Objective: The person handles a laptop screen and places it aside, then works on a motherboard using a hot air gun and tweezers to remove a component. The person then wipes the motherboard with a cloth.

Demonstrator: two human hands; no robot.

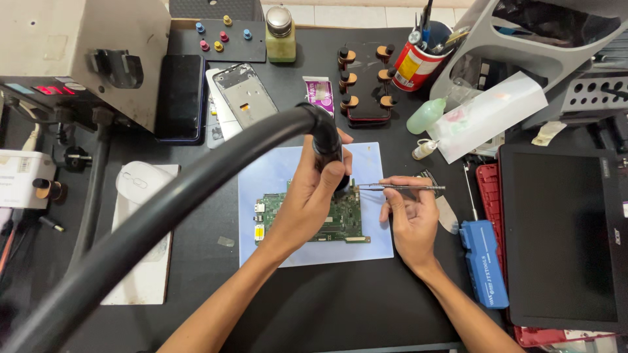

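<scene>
Closed black laptop (561,235), blue tool case (483,263), white mouse (138,182), red pen cup (415,65)

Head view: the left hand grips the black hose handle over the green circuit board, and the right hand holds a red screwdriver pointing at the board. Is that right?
Not quite. In the head view the right hand holds slim metal tweezers, not a red screwdriver, with the tips pointing at the green circuit board. The rest stands: the left hand grips the black hose handle over the board.

Electronics repair workshop. Green circuit board (314,219) on a pale mat under the left hand (313,196); stripped phone frame (245,93) and solvent bottle (280,34) beyond it; can of tools (418,62) up right; closed laptop (562,235) right of the right hand (411,219), all on a dark bench (327,307).
</scene>
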